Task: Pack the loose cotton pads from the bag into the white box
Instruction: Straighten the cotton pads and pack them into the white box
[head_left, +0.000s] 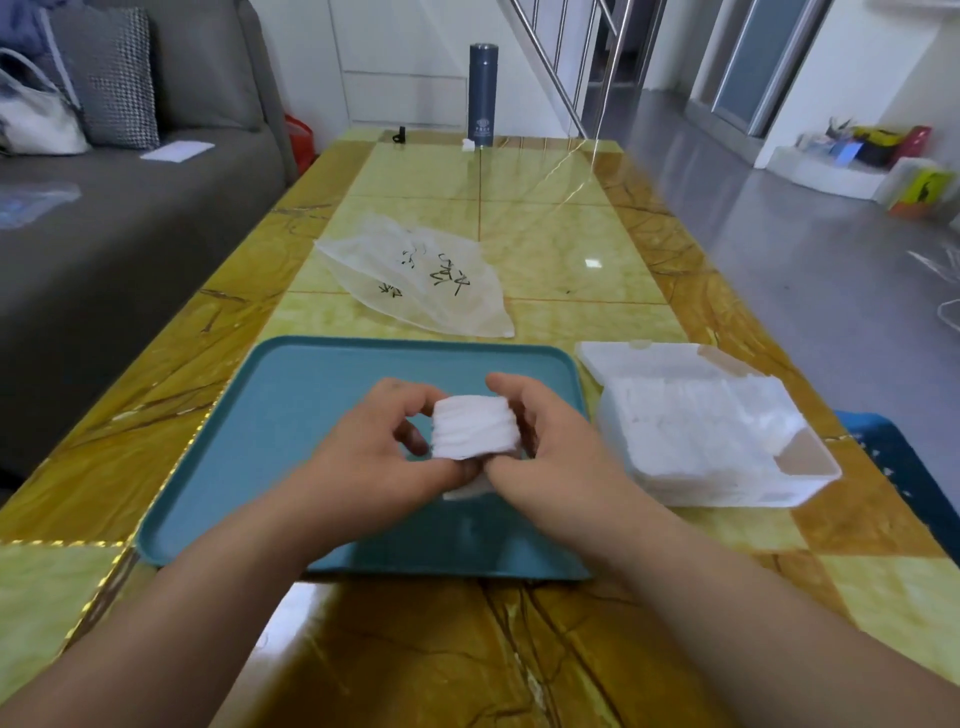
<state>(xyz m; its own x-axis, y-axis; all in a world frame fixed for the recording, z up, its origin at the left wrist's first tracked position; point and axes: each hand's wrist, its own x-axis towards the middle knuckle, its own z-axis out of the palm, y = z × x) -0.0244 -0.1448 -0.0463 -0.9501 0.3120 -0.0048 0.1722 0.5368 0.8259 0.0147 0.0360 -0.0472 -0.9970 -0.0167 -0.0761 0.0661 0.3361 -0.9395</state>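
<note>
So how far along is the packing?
Nearly done, it seems. The bag lies flat, apparently emptied, and the white box is mostly filled. The left hand and right hand hold a stack of cotton pads over the tray; it still needs boxing.

- Black brush-style characters printed across the crumpled translucent plastic bag (415, 283) on the tabletop (571, 244); creased and seen at an angle, not legible.
- Pale emblem with a tiny line of lettering beneath, low on the tall dark blue cylindrical flask (482, 93); too small to read.
- Nothing else readable.
</note>
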